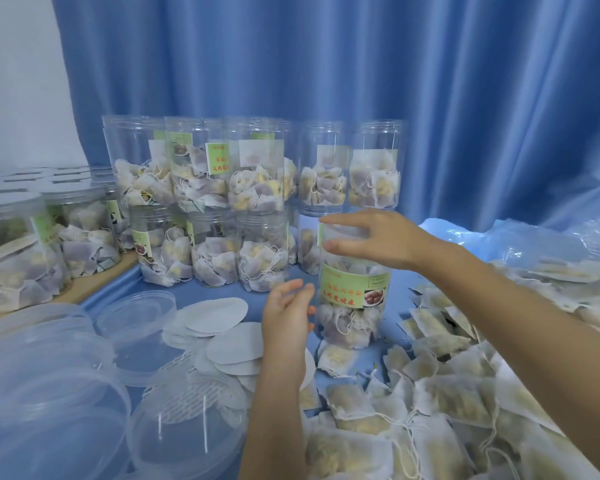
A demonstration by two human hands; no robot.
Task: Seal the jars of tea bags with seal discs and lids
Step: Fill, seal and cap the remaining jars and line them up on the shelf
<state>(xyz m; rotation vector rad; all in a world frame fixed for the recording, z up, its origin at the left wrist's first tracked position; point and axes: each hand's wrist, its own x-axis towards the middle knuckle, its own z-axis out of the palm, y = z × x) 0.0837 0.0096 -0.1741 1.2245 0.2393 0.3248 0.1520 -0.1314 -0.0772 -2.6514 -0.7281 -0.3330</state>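
A clear labelled jar (352,292), part-filled with tea bags, stands mid-table; the right hand (371,239) grips its top, fingers curled around the rim. The left hand (288,311) rests loosely open against its side. Stacked filled jars (205,202) line the table's far edge, seal discs (219,315) and clear lids (136,315) at its left.

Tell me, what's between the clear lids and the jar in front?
White paper discs piled on the blue cloth, plus the left hand beside the jar, in the head view.

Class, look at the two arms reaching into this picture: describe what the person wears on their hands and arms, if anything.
Nothing shows. The left hand and right hand are bare: no gloves, rings or watch visible. Both forearms are uncovered right to the picture's edge, so no sleeve or cuff appears. No marks or bands can be seen on either arm.
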